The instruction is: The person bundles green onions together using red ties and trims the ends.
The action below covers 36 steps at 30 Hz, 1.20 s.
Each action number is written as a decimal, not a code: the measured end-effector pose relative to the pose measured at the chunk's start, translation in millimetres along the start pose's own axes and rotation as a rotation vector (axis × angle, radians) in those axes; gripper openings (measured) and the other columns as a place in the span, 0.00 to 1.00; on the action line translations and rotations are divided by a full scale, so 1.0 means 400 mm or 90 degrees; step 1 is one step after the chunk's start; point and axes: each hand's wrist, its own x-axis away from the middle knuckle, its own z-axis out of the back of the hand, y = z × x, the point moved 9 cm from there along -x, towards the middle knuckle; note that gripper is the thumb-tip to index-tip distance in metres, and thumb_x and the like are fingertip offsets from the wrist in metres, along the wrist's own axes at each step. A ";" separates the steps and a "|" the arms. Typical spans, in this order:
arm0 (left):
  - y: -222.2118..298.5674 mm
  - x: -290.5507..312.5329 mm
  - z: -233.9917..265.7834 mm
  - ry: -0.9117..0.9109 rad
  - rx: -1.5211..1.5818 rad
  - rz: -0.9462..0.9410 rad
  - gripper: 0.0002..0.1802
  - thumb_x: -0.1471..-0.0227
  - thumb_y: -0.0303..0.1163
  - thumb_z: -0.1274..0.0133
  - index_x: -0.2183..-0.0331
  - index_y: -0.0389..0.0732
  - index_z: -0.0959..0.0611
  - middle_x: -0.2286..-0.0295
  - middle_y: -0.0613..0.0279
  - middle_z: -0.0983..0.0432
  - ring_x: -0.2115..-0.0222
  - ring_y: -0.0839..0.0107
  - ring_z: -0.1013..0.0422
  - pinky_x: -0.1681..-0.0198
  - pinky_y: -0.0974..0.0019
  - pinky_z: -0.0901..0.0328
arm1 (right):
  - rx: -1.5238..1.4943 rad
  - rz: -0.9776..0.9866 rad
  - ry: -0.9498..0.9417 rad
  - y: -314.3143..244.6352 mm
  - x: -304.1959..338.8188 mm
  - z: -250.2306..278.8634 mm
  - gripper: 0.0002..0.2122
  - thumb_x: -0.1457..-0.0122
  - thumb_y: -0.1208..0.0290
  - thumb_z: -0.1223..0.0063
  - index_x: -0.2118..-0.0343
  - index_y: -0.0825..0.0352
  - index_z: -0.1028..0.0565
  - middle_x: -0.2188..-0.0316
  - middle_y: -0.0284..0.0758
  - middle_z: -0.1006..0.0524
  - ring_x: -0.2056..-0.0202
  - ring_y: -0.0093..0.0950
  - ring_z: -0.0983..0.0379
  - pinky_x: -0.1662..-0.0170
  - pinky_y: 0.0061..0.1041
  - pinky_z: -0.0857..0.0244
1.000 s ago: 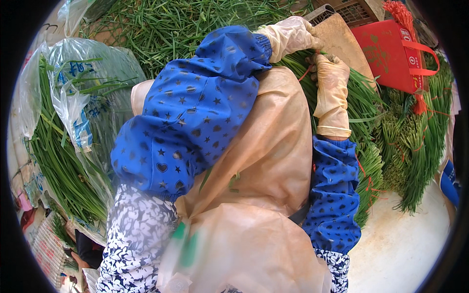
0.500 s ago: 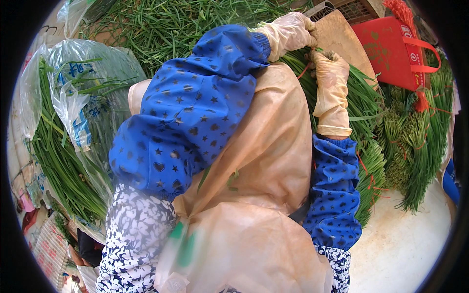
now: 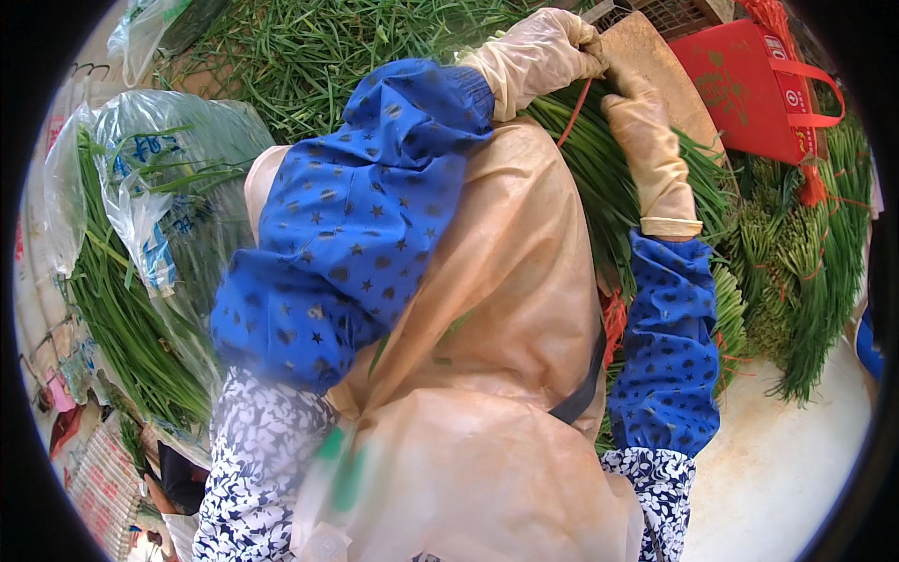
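Observation:
A bundle of long green leafy stalks, which look like garlic chives, lies beyond my apron-covered lap. A thin red tie runs tautly across it, up to the fingers of my left hand, which are closed on it. My right hand is just right of the bundle, fingertips close to those of the left. Its fingers are bent together and slightly blurred; what they pinch, if anything, is hidden. Both hands wear thin cream gloves, with blue sleeve covers below.
Loose green stalks spread across the far side. A clear plastic bag of stalks stands left. At right are a red carry bag, several tied bundles and a pale surface. A tan board sits behind my hands.
My right hand and forearm have shifted right, and my left hand a little left and away. More of the red tie shows, stretched up toward the left fingers.

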 end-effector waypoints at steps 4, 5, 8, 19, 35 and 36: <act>0.062 0.011 0.045 0.086 -0.136 -0.076 0.03 0.54 0.24 0.46 0.77 0.36 0.20 0.86 0.62 0.29 0.81 0.74 0.33 0.76 0.65 0.36 | 0.125 0.175 -0.002 -0.081 0.084 -0.025 0.24 0.51 0.82 0.53 0.48 0.60 0.26 0.52 0.46 0.25 0.50 0.41 0.29 0.45 0.31 0.35; 0.079 0.011 0.048 0.106 -0.216 -0.127 0.03 0.55 0.25 0.45 0.77 0.36 0.20 0.86 0.59 0.29 0.82 0.71 0.32 0.77 0.63 0.36 | 0.133 0.236 0.009 -0.109 0.108 -0.028 0.24 0.51 0.83 0.53 0.48 0.61 0.26 0.50 0.47 0.26 0.48 0.42 0.30 0.44 0.30 0.37; 0.036 0.006 0.025 0.039 -0.094 0.001 0.03 0.56 0.24 0.45 0.77 0.36 0.21 0.85 0.56 0.28 0.82 0.67 0.31 0.77 0.63 0.36 | 0.032 0.221 0.029 -0.117 0.129 -0.011 0.21 0.49 0.77 0.47 0.50 0.60 0.24 0.53 0.45 0.24 0.48 0.40 0.30 0.43 0.33 0.39; 0.017 0.021 -0.007 -0.190 -0.194 0.009 0.42 0.60 0.55 0.35 0.47 0.41 0.26 0.56 0.49 0.23 0.54 0.60 0.27 0.50 0.63 0.34 | -0.408 -0.079 0.070 -0.029 0.076 0.008 0.06 0.43 0.77 0.43 0.64 0.71 0.20 0.68 0.33 0.19 0.65 0.19 0.26 0.56 0.19 0.34; 0.056 0.087 -0.056 -0.475 -0.832 -0.018 0.68 0.78 0.59 0.31 0.38 0.40 0.41 0.44 0.46 0.38 0.42 0.52 0.42 0.39 0.49 0.48 | -0.564 -0.115 0.020 -0.097 0.164 0.003 0.09 0.36 0.70 0.50 0.61 0.69 0.22 0.72 0.34 0.20 0.77 0.21 0.28 0.71 0.19 0.35; 0.061 0.083 -0.071 -0.484 -0.860 -0.018 0.68 0.78 0.59 0.31 0.38 0.38 0.41 0.43 0.46 0.39 0.41 0.53 0.43 0.39 0.51 0.49 | -0.586 -0.116 0.001 -0.086 0.160 0.004 0.09 0.36 0.70 0.50 0.60 0.70 0.22 0.72 0.34 0.20 0.77 0.21 0.28 0.71 0.19 0.35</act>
